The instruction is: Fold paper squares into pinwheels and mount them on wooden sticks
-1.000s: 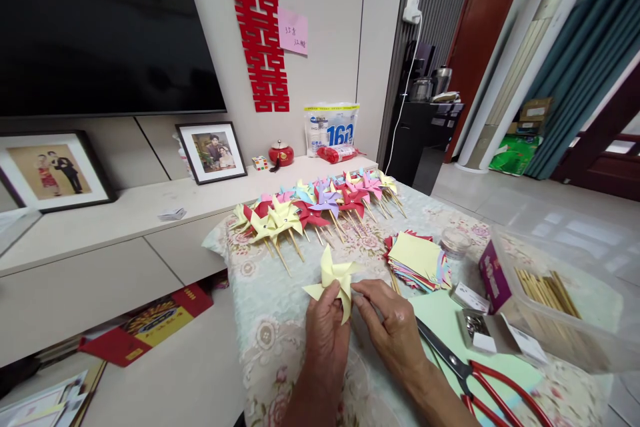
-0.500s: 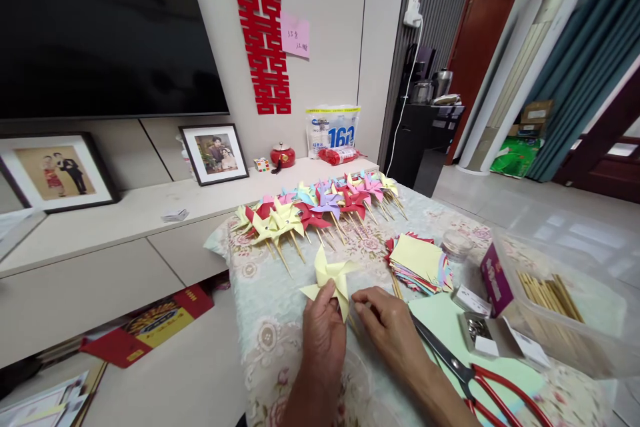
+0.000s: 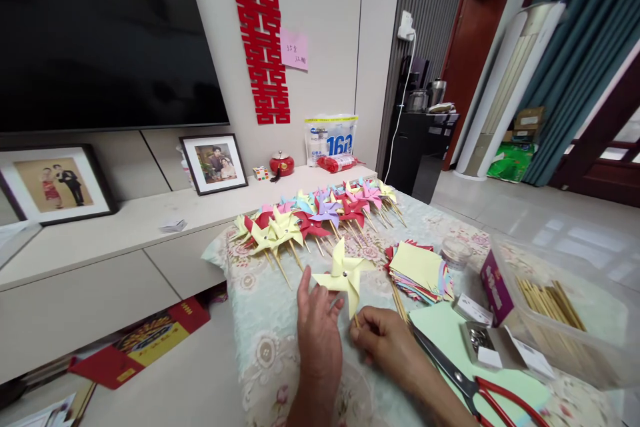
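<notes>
Pinwheel [image 3: 345, 275], pale yellow with a small metal pin at its middle, is held up just above the near part of the table [image 3: 263, 320], its blades spread. Its stick [image 3: 357, 321] slants down from it into the right hand [image 3: 387, 345], whose thumb and forefinger are clamped on the stick just below the blades. The left hand [image 3: 320, 323] is beside the pinwheel's lower left blade, with its fingers loosely apart and not closed around anything; whether a fingertip touches the paper, I cannot tell.

Beyond the hands, many finished pinwheels [image 3: 285, 227] in yellow, red, purple, pink and blue lie close together along the far side of the table, their sticks pointing toward the person. To the right is a stack of coloured paper [image 3: 415, 265], a yellow sheet on top, with a round clear tub [image 3: 456, 250] just beside it. Scissors [image 3: 453, 370] with red handles lie across green paper [image 3: 435, 313], near the right forearm. An open small box [image 3: 481, 340] of metal pins sits next to a clear plastic bin [image 3: 493, 287] that holds wooden sticks [image 3: 550, 303].
</notes>
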{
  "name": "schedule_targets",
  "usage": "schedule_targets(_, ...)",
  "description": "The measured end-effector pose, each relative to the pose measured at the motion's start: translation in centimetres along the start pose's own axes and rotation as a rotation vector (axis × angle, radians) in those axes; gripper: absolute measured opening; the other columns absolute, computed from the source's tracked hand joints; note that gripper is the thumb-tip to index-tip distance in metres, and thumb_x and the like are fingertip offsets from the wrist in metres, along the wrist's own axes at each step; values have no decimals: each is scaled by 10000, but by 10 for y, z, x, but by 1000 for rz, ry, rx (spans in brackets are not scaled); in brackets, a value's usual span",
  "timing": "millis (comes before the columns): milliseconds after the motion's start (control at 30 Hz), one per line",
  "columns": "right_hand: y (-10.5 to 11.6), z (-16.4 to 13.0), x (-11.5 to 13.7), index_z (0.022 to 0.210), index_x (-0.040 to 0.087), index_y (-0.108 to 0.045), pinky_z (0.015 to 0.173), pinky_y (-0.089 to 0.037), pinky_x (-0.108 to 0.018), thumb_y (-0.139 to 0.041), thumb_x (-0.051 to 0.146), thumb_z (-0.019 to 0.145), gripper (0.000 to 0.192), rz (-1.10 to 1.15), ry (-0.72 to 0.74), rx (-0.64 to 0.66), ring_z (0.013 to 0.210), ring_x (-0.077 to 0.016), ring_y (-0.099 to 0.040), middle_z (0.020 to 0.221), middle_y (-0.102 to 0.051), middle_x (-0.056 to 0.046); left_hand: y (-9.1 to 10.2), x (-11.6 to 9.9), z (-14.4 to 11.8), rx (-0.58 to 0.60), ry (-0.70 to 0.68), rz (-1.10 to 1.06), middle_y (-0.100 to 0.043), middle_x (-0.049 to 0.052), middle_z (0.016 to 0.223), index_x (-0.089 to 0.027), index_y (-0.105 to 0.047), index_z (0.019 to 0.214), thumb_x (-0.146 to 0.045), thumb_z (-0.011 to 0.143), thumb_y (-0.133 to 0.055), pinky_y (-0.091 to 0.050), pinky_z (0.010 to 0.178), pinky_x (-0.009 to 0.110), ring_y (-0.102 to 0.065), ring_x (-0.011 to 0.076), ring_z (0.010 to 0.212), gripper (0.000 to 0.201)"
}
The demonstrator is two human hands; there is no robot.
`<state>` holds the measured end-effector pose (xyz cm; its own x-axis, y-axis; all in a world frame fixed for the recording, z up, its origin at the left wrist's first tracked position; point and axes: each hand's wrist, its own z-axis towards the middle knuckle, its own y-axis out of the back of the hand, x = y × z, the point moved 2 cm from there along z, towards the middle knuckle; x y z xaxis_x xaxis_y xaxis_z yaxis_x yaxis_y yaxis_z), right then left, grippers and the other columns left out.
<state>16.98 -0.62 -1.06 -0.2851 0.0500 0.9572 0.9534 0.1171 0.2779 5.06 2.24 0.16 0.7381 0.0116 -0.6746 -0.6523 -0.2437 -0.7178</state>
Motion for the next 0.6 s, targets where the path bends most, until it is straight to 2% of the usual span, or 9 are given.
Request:
schedule_targets(67, 2, 0, 2, 628, 207, -481, 474, -376, -226, -554, 263, 752, 155, 55, -15, 1, 480, -103, -429, 570, -415, 66, 1, 0, 0, 51, -119, 137, -686, 55, 1063, -268, -533, 1329, -283, 726, -793, -522, 775, 263, -685, 169, 907, 657)
schedule_targets(200, 5, -3, 7, 621, 210, -480, 476, -389, -230, -559, 293, 753, 175, 74, -14, 11, 476, -105, -429, 558, -398, 71, 1, 7, 2, 106, -237, 315, -679, 92, 1045, -187, -610, 1113, -201, 643, -825, -525, 811, 289, -690, 199, 914, 517)
schedule_targets(367, 8, -6, 13, 605, 210, -460, 479, -368, -221, -578, 289, 742, 198, 40, -16, 20, 461, -96, -454, 545, -408, 76, 1, 12, 4, 95, -322, 341, -631, 79, 1044, -183, -624, 953, -181, 654, -797, -529, 853, 309, -686, 184, 901, 346)
schedule_targets(500, 8, -6, 13, 604, 206, -474, 483, -365, -216, -592, 286, 741, 197, 40, 2, 42, 461, -93, -470, 546, -427, 75, 1, 7, 2, 121, -413, 394, -605, 55, 1001, -189, -634, 868, -163, 691, -758, -539, 818, 300, -677, 179, 881, 217)
schedule_targets(600, 8, -6, 13, 627, 205, -496, 477, -357, -221, -583, 293, 744, 171, 24, -8, 53, 453, -97, -470, 545, -436, 75, 0, 5, 1, 133, -432, 409, -606, 58, 1008, -193, -641, 842, -164, 715, -738, -543, 788, 288, -672, 174, 866, 162)
